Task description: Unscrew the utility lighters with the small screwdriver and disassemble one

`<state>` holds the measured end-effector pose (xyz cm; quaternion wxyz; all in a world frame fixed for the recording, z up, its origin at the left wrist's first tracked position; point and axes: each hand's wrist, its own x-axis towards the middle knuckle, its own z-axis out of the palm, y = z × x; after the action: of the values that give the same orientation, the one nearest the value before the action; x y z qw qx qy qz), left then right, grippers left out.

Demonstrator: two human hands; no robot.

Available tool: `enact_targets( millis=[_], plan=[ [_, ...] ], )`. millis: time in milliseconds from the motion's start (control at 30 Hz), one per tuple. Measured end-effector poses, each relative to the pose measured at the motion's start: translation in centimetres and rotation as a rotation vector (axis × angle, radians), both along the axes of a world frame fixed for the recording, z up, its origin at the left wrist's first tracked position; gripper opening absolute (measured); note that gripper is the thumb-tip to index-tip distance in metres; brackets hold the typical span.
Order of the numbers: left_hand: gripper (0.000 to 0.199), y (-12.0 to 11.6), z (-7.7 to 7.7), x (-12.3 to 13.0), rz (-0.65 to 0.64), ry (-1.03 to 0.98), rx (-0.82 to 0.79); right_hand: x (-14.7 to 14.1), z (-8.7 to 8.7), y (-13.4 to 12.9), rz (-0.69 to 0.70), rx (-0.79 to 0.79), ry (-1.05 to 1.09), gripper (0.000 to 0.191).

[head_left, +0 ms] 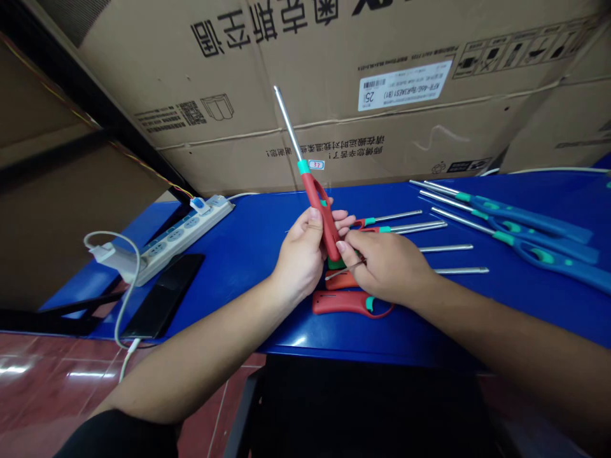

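Upside down on the brown corrugated carton (238, 83) runs bold black "奥克斯空调"; its white sticker (405, 86) bears a model code that seems to begin "KFR-46G", and a printed line below starts "请在搬运时". A small blue-bordered label (316, 165) shows red digits, apparently "33". In front of the carton, above the glossy blue tabletop (258, 254), the left hand (305, 248) has its grip clamped around the red plastic handle of a lighter (304, 167), whose slim, shiny metal tube slants up from a teal collar. The right hand (386, 261) has its grip together on a thin metal rod (337, 275), thumb at the handle's lower end. Beneath lie other red-handled lighters (344, 303), rounded and matte; blue-handled lighters (570, 264) fan out at right. A white power strip (186, 232) and smooth black phone (165, 296) sit left.
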<state>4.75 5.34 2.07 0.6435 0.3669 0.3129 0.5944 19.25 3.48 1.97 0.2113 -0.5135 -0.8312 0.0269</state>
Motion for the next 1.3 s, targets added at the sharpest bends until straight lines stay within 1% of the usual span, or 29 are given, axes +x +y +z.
enact_targets(
  millis=[67,100,233,367,433,533,600,667,733,833,900,967,1033,1100,1200,1300],
  plan=[
    [0.026,-0.1,-0.3,0.2,0.062,-0.013,0.063,-0.6,0.0,-0.2,-0.038,-0.039,-0.041,0.032],
    [0.027,-0.2,-0.5,0.2,0.082,-0.015,0.094,-0.7,0.0,-0.2,-0.031,-0.064,-0.026,0.03],
    [0.032,-0.3,-1.0,0.3,0.073,0.0,0.194,-0.7,-0.1,0.2,0.043,-0.164,0.153,0.024],
    [0.03,-0.6,-1.4,0.3,0.079,0.039,0.31,-0.6,-0.2,0.3,0.025,-0.24,0.306,0.019],
    [0.032,-0.9,-1.7,0.3,0.091,0.089,0.362,-0.6,-0.1,0.3,0.02,-0.325,0.397,0.018],
    [0.039,-1.1,-2.1,0.3,0.089,0.149,0.437,-0.6,0.3,0.4,0.012,-0.496,0.526,0.02],
    [0.042,-1.1,-2.0,0.2,0.075,0.151,0.467,-0.5,0.5,0.4,0.006,-0.528,0.578,0.02],
    [0.042,-0.9,-1.6,0.0,0.068,0.132,0.472,-0.4,0.8,0.4,0.011,-0.455,0.587,0.016],
    [0.042,-0.7,-1.0,-0.3,0.095,0.109,0.446,-0.4,1.1,0.7,0.06,-0.318,0.548,0.01],
    [0.039,0.1,0.1,-1.0,0.218,0.068,0.391,-0.9,2.0,2.0,0.174,-0.157,0.471,0.009],
    [0.038,0.8,0.8,-1.7,0.311,0.048,0.375,-1.7,2.9,3.4,0.215,-0.083,0.408,0.011],
    [0.036,1.7,1.2,-2.6,0.379,0.046,0.381,-2.8,3.7,4.9,0.262,-0.03,0.316,0.009],
    [0.033,2.8,1.4,-3.4,0.408,0.054,0.386,-4.0,4.2,6.4,0.312,-0.006,0.23,0.009],
    [0.031,3.9,1.4,-4.3,0.401,0.063,0.369,-5.1,4.3,7.7,0.342,-0.012,0.201,0.01],
    [0.027,5.5,1.2,-5.6,0.402,0.053,0.319,-5.9,3.7,9.5,0.343,-0.021,0.2,0.018],
    [0.026,6.9,1.1,-6.9,0.463,0.012,0.243,-6.0,2.8,11.3,0.358,-0.044,0.152,0.021]
  ],
)
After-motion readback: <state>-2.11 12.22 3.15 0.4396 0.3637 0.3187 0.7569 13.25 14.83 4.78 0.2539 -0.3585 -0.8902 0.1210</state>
